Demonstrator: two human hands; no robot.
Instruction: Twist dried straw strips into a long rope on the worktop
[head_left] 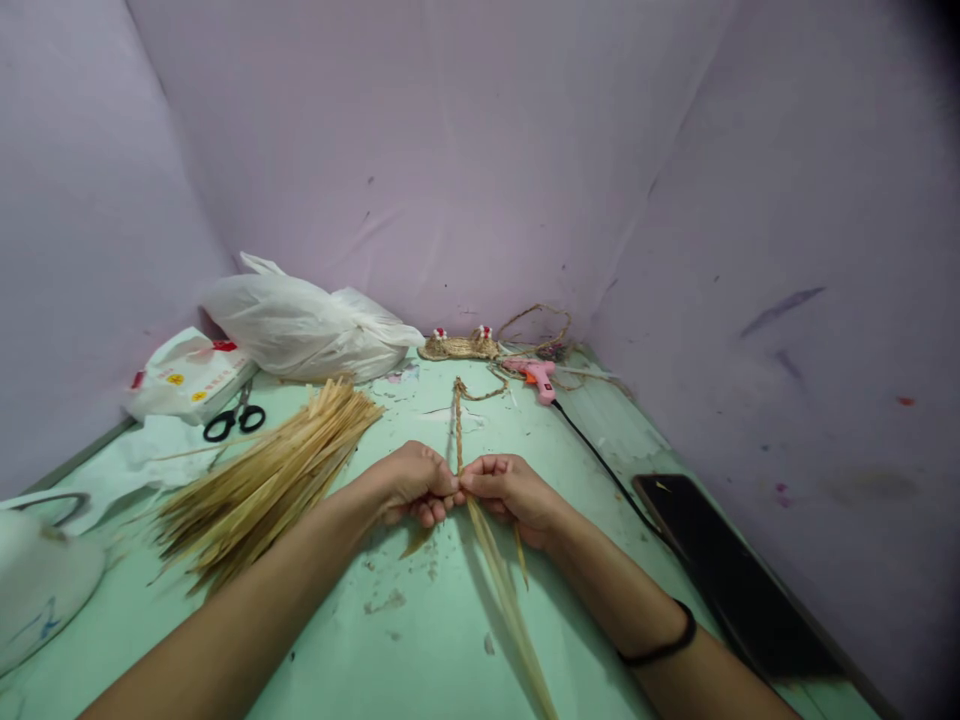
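Observation:
A thin braid of dried plant fibre (459, 430) runs away from me over the green table. Its near end is pinched between my left hand (421, 484) and my right hand (510, 490), whose fingertips meet there. Loose flat strands (499, 570) trail from the pinch toward the table's front edge, and short ends stick out beneath both hands. Left of my left hand lies a bundle of dried husk strips (277, 485). Which strands each finger holds is hidden.
Scissors (236, 420), a paper box (199, 375) and a white plastic bag (307, 320) lie at the back left. Behind the braid are woven slippers (459, 347) and a pink glue gun (536, 377) with a black cord. A dark flat slab (735, 575) lies right.

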